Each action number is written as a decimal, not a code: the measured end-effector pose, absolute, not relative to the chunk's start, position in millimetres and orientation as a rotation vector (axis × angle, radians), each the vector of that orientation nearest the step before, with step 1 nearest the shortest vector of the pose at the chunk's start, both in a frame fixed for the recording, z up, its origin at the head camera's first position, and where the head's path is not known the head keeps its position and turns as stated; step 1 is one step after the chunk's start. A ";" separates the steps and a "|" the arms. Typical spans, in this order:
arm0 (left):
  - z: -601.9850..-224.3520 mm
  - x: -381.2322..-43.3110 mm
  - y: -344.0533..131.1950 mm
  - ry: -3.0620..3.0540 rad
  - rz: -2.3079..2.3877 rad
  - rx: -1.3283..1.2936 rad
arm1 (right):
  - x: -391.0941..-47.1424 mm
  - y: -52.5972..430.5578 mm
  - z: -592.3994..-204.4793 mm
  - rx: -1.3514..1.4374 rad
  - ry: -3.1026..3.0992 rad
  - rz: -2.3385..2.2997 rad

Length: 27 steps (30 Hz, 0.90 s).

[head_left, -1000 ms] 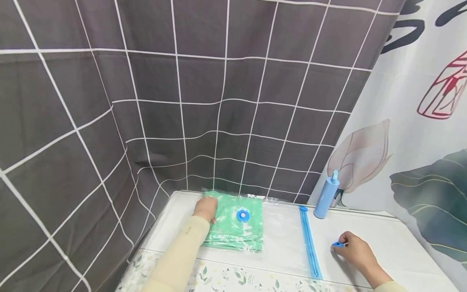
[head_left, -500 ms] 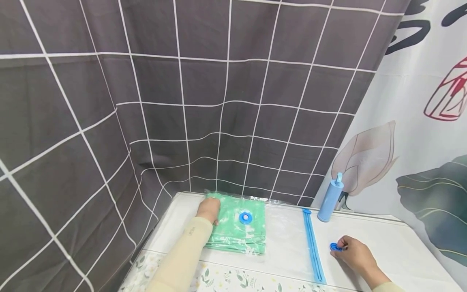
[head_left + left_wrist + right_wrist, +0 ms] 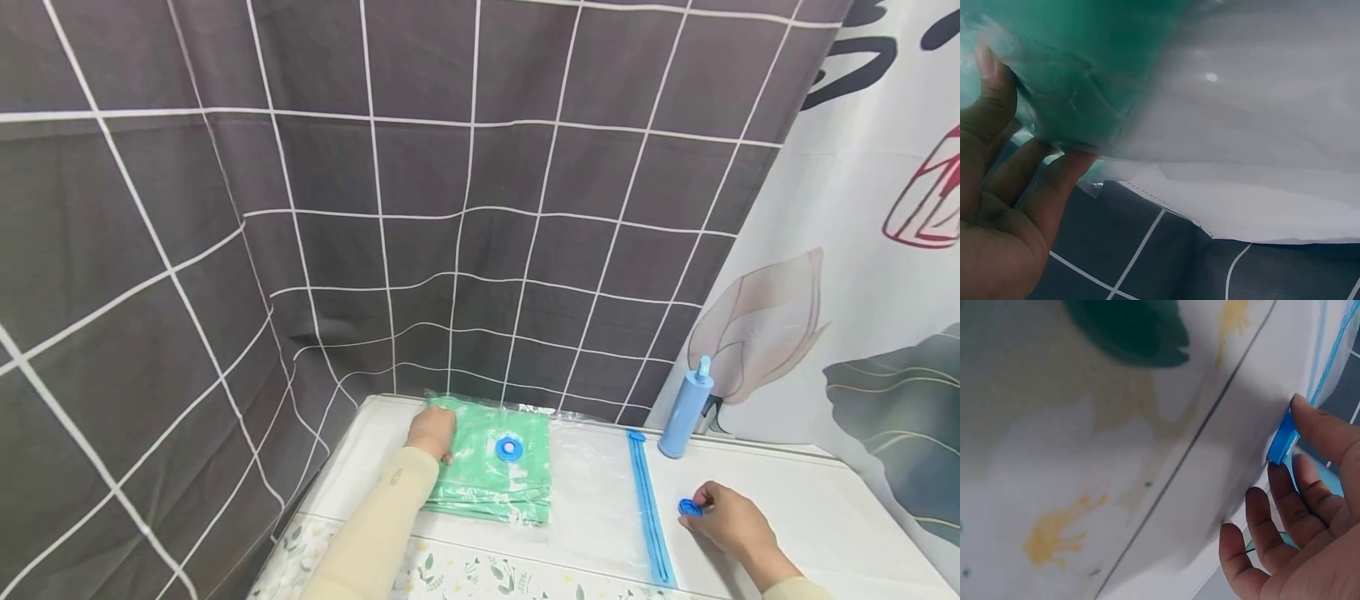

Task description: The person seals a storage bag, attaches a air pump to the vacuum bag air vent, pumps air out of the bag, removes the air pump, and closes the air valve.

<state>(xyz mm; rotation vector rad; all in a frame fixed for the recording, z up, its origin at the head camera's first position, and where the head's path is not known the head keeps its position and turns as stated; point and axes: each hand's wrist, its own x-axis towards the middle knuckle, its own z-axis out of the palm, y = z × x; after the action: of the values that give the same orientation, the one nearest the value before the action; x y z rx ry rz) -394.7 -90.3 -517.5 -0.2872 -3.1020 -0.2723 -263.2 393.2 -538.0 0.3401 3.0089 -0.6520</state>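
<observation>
A clear vacuum storage bag (image 3: 592,487) lies flat on the white table, with folded green fabric (image 3: 480,429) inside its left part. On top of it sits a round blue valve (image 3: 509,449), and a blue zip strip (image 3: 651,508) runs along its right end. My left hand (image 3: 432,435) grips the bag's left edge; in the left wrist view the thumb lies over it and the fingertips beneath. My right hand (image 3: 733,527) pinches a small round blue cap (image 3: 689,507) between thumb and fingertips, right of the zip strip. The right wrist view shows that cap (image 3: 1282,437) edge-on.
A light blue hand pump (image 3: 686,417) stands upright at the back of the table (image 3: 810,492), beside the wall cloth. Dark gridded cloth (image 3: 420,250) hangs behind and to the left. A floral-patterned cover (image 3: 480,575) lies along the front.
My right hand has tilted the blue cap so that its round face shows. My left hand keeps its hold on the bag's left edge. The head view has shifted slightly.
</observation>
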 end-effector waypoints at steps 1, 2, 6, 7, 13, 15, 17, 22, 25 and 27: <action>-516.5 -393.9 -91.4 -3.101 -0.281 -0.300 | -264.1 393.6 -536.2 0.324 3.006 -0.648; -515.1 -393.0 -92.7 -3.106 -0.295 -0.315 | -265.8 394.1 -533.6 0.308 3.000 -0.645; -506.4 -387.4 -102.3 -3.157 -0.441 -0.358 | -280.7 396.8 -519.6 0.281 2.936 -0.667; -504.5 -386.7 -105.1 -3.175 -0.481 -0.363 | -286.1 397.5 -515.2 0.288 2.923 -0.689; -502.0 -382.4 -110.8 -3.208 -0.584 -0.356 | -315.8 402.0 -491.8 0.384 2.882 -1.099; -503.6 -381.1 -107.8 -3.205 -0.581 -0.349 | -322.7 401.7 -485.4 0.408 2.867 -1.253; -505.0 -380.0 -105.8 -3.203 -0.553 -0.360 | -328.6 399.8 -479.6 0.425 2.864 -1.357; -506.1 -379.0 -105.5 -3.191 -0.515 -0.384 | -341.3 395.1 -471.8 0.459 2.853 -1.489; -506.9 -378.2 -106.0 -3.183 -0.508 -0.383 | -345.7 393.5 -471.8 0.490 2.843 -1.510; -507.9 -377.9 -105.9 -3.180 -0.496 -0.386 | -346.9 393.1 -472.7 0.511 2.836 -1.513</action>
<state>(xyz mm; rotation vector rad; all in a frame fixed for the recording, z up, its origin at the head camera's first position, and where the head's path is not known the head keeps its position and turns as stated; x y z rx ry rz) -377.9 -105.9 -507.9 -0.3855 -3.1799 -0.4957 -346.9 393.1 -472.7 0.5112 2.8364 -1.5126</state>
